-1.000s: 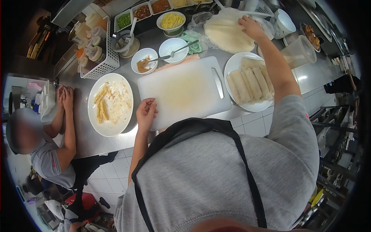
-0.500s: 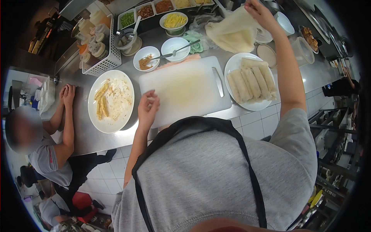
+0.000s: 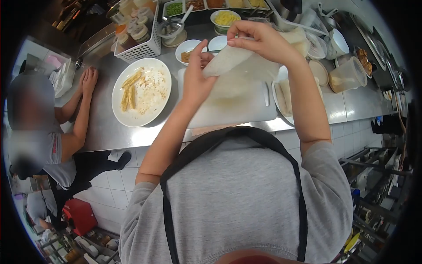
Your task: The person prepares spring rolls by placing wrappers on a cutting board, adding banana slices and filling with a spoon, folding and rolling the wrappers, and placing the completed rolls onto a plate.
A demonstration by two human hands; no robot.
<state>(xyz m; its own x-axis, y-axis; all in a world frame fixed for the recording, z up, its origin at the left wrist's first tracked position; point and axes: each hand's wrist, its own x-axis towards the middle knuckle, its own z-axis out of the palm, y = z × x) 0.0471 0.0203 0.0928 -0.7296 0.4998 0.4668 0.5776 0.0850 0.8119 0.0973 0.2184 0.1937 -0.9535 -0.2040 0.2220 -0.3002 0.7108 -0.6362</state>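
Note:
Over the white cutting board point(image 3: 233, 115) I hold up a thin, pale spring roll wrapper point(image 3: 228, 60). My right hand point(image 3: 259, 40) pinches its upper edge between thumb and fingers. At its lower left end, my left hand point(image 3: 198, 75) has the wrapper between thumb and raised fingers. Beyond my right wrist lies a pile of similar wrappers point(image 3: 300, 40), partly covered by that hand. A plate of rolled wrappers point(image 3: 285, 97) stands right of the board, largely behind my right forearm. Left of the board, a white oval plate point(image 3: 151, 103) carries several yellowish strips point(image 3: 129, 97) and crumbs.
Behind the board are a bowl with brown paste point(image 3: 185, 57), another white bowl point(image 3: 217, 44) and a bowl of yellow pieces point(image 3: 226, 18). A white basket of bottles point(image 3: 135, 52) stands back left. A co-worker's clasped hands point(image 3: 89, 79) rest on the counter at left.
My right hand has brought a wrapper from the pile to above the board. My left hand has risen from the board's edge to meet it. The view has shifted.

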